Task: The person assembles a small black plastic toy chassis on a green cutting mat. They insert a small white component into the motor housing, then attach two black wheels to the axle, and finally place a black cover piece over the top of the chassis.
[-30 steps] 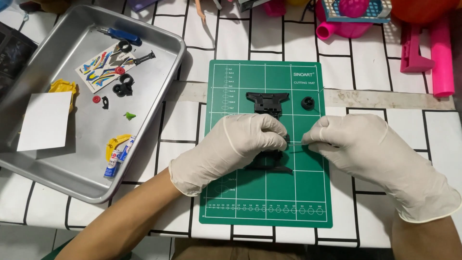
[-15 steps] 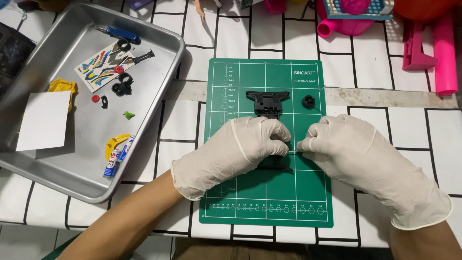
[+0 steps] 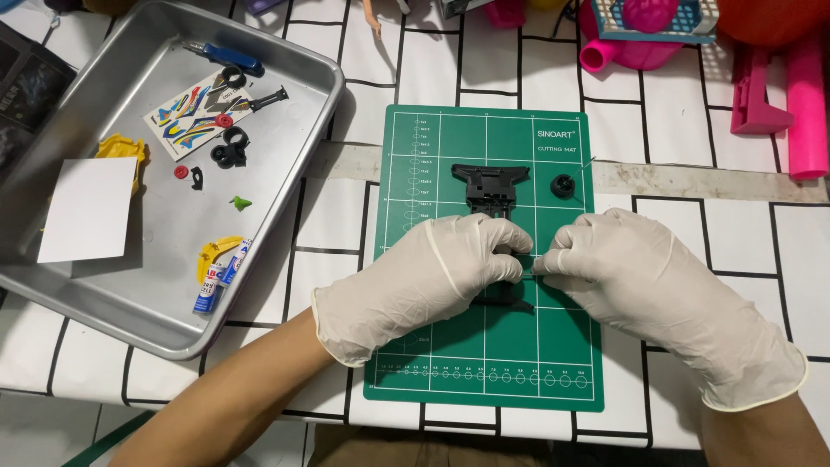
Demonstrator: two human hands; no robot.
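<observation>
White latex gloves are covering both hands in the head view, and the two are meeting over the middle of a green rectangular cutting mat [image 3: 450, 346] that is lying on a white tabletop [image 3: 674, 112] patterned with black lines. The left hand [image 3: 432, 272] is curling closed around a small black plastic part [image 3: 510, 298], most of which is hiding beneath the fingers, with only its lower edge showing against the mat. The right hand [image 3: 640, 281] is pinching its thumb and forefinger tight on a thin, pale, rod-like piece [image 3: 529, 269] and is holding its tip against the black part; what exactly this slim piece is cannot be told. Just above the hands, a black plastic chassis-like frame [image 3: 489, 186] is lying flat and loose on the mat, and a small black round wheel-like piece [image 3: 563, 185] is sitting beside it to the right.

As a judgement, the assembly is looking early: only the piece between the hands is being worked, while the frame and the round piece are waiting unjoined. To the left, a silver metal tray [image 3: 294, 173] is holding many more loose items, among them a colourful sticker sheet [image 3: 194, 117], a blue-handled screwdriver [image 3: 226, 57], black ring-shaped pieces [image 3: 230, 149], a yellow plastic shell [image 3: 121, 151], a white paper sheet [image 3: 86, 209] and a small glue tube [image 3: 220, 281]. Pink plastic toys [image 3: 782, 86] are crowding the far right edge.
</observation>
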